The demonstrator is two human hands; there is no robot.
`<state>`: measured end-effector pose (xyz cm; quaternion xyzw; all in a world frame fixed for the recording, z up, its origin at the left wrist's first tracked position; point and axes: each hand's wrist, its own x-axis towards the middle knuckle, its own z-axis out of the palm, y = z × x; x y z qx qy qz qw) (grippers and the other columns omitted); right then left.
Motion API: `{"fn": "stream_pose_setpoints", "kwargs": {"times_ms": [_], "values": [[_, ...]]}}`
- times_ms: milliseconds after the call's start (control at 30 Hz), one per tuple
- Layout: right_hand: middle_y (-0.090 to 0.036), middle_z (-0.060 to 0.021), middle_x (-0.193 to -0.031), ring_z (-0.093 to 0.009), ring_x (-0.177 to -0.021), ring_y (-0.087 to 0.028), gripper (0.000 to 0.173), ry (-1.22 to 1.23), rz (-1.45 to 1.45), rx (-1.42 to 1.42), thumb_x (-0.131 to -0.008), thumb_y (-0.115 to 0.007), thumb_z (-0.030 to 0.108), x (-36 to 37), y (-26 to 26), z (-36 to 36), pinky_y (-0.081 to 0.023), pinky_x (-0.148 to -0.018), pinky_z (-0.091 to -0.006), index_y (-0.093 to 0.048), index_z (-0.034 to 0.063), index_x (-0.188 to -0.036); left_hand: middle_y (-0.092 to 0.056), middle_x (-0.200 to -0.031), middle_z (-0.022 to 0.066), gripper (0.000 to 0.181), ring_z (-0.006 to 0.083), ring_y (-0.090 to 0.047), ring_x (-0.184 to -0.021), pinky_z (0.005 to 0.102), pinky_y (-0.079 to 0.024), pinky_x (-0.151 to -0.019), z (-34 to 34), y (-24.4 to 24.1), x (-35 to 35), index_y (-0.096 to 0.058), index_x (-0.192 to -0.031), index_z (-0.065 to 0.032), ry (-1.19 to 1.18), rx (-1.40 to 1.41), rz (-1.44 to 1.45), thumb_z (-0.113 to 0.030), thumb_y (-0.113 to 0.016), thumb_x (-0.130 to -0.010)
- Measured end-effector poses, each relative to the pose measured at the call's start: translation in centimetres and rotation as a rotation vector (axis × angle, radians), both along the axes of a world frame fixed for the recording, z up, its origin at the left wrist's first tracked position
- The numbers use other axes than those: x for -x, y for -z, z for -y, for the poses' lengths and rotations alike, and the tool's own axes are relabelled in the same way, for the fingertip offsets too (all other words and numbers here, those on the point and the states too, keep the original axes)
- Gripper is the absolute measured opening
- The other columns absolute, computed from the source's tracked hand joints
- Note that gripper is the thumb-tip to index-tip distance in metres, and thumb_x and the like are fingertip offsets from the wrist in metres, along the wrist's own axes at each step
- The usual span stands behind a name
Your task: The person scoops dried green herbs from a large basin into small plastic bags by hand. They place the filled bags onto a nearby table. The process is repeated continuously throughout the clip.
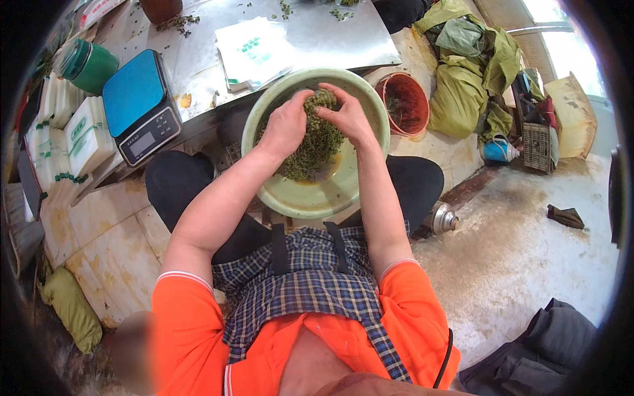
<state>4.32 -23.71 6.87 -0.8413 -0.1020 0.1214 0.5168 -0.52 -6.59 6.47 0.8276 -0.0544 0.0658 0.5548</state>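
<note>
A large pale green plastic basin (317, 210) stands between my knees, at the edge of a metal table. Inside it lies a heap of small green peppercorn-like clusters (312, 148) with a little brownish liquid beside it. My left hand (290, 121) curves round the left side of a clump of these clusters at the top of the heap. From the right, my right hand (346, 111) cups the same clump, thumb and fingers bent about it. Both hands are inside the basin's rim, with the clump between them.
On the metal table (346, 39) lie white printed bags (252, 49) and a digital scale (141, 106); a green-lidded jar (91, 67) stands left. A red bucket (403, 104) touches the basin's right side. Olive sacks (455, 99) and a metal flask (443, 218) are further right.
</note>
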Motion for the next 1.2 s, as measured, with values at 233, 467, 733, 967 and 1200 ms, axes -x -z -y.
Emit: {"fn": "stream_pose_setpoints", "kwargs": {"times_ms": [233, 467, 733, 967, 1200], "values": [[-0.069, -0.0094, -0.089, -0.020, -0.083, -0.067, 0.037, 0.233, 0.100, 0.304, -0.075, -0.069, 0.010, 1.4, 1.5, -2.1, -0.052, -0.072, -0.0351, -0.063, -0.0009, -0.110, -0.065, -0.091, 0.0200, 0.047, 0.0394, -0.063, -0.083, 0.0497, -0.049, -0.072, 0.6, 1.4, 0.8, -0.049, -0.127, -0.0016, 0.209, -0.239, 0.252, -0.001, -0.054, -0.081], [-0.066, -0.0121, -0.100, -0.014, -0.077, -0.064, 0.044, 0.021, -0.296, -0.029, -0.082, -0.070, 0.014, 1.3, -3.9, -0.8, -0.055, -0.061, -0.0270, -0.059, 0.0003, -0.123, -0.064, -0.080, 0.0243, 0.043, 0.0425, -0.062, -0.077, 0.0524, -0.049, -0.069, 0.2, 2.3, 0.4, -0.048, -0.126, 0.0007, -0.048, -0.152, 0.072, -0.003, -0.053, -0.083], [-0.065, -0.0154, -0.083, -0.028, -0.076, -0.066, 0.032, 0.216, -0.155, 0.221, -0.075, -0.071, 0.021, 1.6, 1.9, -1.8, -0.054, -0.061, -0.0362, -0.063, 0.0009, -0.098, -0.066, -0.081, 0.0221, 0.041, 0.0382, -0.065, -0.079, 0.0497, -0.051, -0.071, 1.1, 0.6, 1.6, -0.051, -0.125, -0.0005, 0.144, -0.330, 0.022, -0.008, -0.052, -0.085], [-0.065, -0.0049, -0.077, -0.012, -0.069, -0.059, 0.032, 0.073, -0.070, 0.330, -0.076, -0.071, 0.015, 0.9, 0.9, 0.2, -0.049, -0.064, -0.0276, -0.065, 0.0015, -0.104, -0.066, -0.092, 0.0215, 0.041, 0.0412, -0.064, -0.082, 0.0502, -0.051, -0.073, 0.3, 0.5, 0.7, -0.054, -0.126, -0.0054, 0.171, -0.107, 0.070, -0.005, -0.051, -0.085], [-0.066, -0.0075, -0.078, -0.015, -0.075, -0.065, 0.043, 0.192, -0.375, -0.206, -0.076, -0.074, 0.021, 1.6, -0.1, 0.3, -0.053, -0.061, -0.0273, -0.060, -0.0011, -0.111, -0.064, -0.088, 0.0243, 0.043, 0.0416, -0.063, -0.082, 0.0479, -0.050, -0.070, -0.6, 0.2, 0.7, -0.052, -0.131, -0.0086, 0.127, -0.112, -0.049, -0.006, -0.052, -0.088]]}}
